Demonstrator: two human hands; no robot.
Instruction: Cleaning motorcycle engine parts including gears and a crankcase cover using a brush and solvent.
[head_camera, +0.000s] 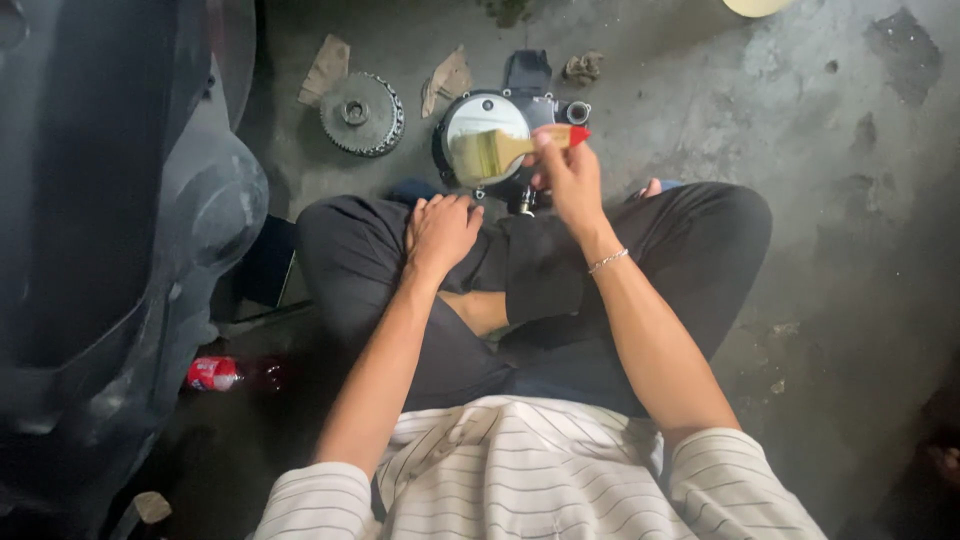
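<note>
The left hand (440, 232) lies flat and empty on the knee. Up and right, the right hand (568, 175) pinches a paintbrush (510, 150), its long axis level, bristles pointing left over the round engine cover (485, 115) just beyond.

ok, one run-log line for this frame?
right hand: grip on paintbrush, bristles over round engine cover | left hand: resting on knee, empty | gear on floor
</note>
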